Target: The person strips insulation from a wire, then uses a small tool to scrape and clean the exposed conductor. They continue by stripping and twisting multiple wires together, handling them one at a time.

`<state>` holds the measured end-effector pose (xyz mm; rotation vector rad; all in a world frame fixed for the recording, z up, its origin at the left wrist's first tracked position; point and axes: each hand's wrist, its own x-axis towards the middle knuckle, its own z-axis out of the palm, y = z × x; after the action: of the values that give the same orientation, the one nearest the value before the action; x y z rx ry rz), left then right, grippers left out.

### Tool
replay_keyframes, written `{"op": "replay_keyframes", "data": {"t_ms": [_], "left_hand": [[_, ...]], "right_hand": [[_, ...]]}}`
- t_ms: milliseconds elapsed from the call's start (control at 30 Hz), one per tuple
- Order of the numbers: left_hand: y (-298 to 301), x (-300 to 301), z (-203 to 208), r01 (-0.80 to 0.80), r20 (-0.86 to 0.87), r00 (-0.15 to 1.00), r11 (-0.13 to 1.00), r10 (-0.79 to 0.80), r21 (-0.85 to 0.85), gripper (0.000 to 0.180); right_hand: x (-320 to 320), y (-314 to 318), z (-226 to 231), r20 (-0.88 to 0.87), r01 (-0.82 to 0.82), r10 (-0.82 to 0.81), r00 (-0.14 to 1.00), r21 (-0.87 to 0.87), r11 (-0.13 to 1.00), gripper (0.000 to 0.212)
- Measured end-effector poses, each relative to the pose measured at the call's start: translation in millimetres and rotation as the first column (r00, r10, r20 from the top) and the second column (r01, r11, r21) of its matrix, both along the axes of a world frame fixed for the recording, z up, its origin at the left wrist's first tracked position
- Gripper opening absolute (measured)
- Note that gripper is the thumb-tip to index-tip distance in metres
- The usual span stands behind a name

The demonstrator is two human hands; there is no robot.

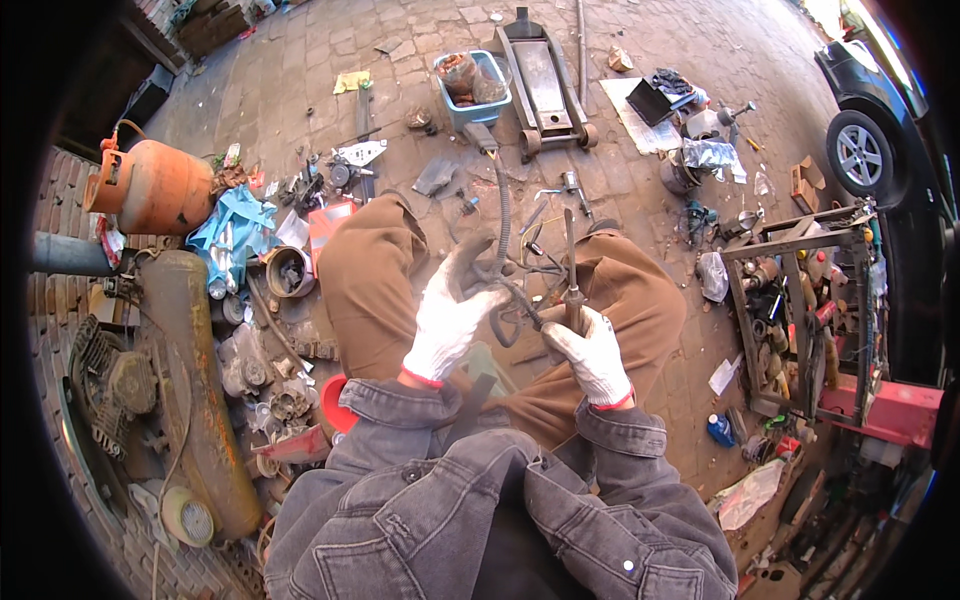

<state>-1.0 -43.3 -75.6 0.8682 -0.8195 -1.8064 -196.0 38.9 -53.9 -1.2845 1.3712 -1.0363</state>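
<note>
1. White glove cloth, greyed at the fingers, on the left hand point(448, 318): curled round a loop of black cable point(520, 298), thumb across, one finger raised, the rest of the grip partly hidden.
2. Over to the right hand point(588, 352), gloved too: clenched on the handle of a slim pointed tool point(572, 292), shaft standing upright. Cable running right up to these fingertips; impossible to tell if pinched there as well.
3. Black cable, then, strung between both hands, over the gap in the brown trousers point(372, 270). Near it, a ribbed grey conduit point(502, 205), reaching out to a connector point(481, 138) just beside a blue tub point(461, 118).
4. Farther ahead, on the brick floor point(330, 75): a floor jack point(543, 85).
5. Out left: an orange gas cylinder point(160, 188), next to a blue plastic bag point(236, 228).
6. Out right: a crowded metal rack point(797, 242), and beyond, a dark car point(912, 150).
</note>
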Motion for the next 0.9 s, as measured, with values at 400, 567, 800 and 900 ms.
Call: {"op": "replay_keyframes", "data": {"t_ms": [400,567,800,900], "left_hand": [[2.3,2.9,0.7,0.021,-0.020,1.000,1.000,-0.021,-0.014,0.071],[5.8,12.6,2.0,0.047,0.014,0.999,0.997,-0.047,-0.065,0.075],[10.4,20.4,11.1,0.081,-0.052,0.995,0.996,-0.082,-0.023,0.080],[12.1,22.1,13.9,0.113,-0.019,0.993,0.994,-0.112,0.005,0.079]], "right_hand": [[6.0,-1.0,7.4,0.359,0.140,-0.347,0.867,0.492,0.859,0.026],[-5.7,-4.2,-24.5,0.405,0.226,-0.422,0.811,0.449,0.865,0.035],[-38.4,-12.5,-105.6,0.183,0.193,-0.286,0.940,0.404,0.894,0.048],[-39.9,-28.2,-127.1,-0.083,0.161,-0.139,0.987,0.417,0.894,0.050]]}}
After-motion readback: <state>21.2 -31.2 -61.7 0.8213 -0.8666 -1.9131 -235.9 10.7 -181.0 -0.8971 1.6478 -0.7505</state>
